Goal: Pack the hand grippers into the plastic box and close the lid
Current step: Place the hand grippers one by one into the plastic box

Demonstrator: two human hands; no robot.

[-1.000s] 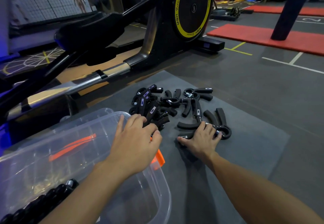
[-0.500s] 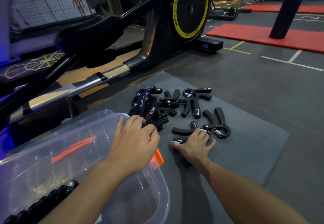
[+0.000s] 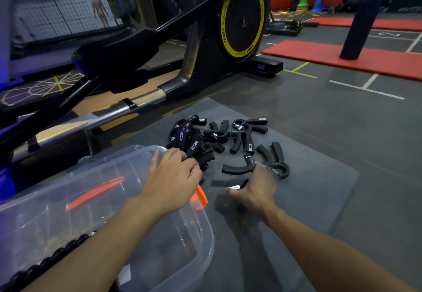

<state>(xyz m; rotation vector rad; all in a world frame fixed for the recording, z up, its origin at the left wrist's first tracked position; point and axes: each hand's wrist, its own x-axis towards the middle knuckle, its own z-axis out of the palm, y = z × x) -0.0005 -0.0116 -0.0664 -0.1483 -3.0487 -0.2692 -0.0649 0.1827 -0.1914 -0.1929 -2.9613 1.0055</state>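
Plainly, the hand grippers (image 3: 219, 138) lie in a loose black heap on the grey mat (image 3: 319, 189), just beyond the far end of the clear plastic box (image 3: 201, 257), with a few strays apart at the heap's near right. The right hand (image 3: 255, 189) is spread flat over one stray, thumb beside its labelled handle, fingers not yet closed on anything. The left hand (image 3: 173, 177) reaches over the box's far rim, fingers curled into the near edge of the heap; whether they truly hold a gripper cannot be told. To do this step well, each hand should probably close around both handles of a single piece (the springs and hooked arms look ready to snag neighbours), lift clear, then drop it inside the box, near the orange latch (image 3: 201, 197).
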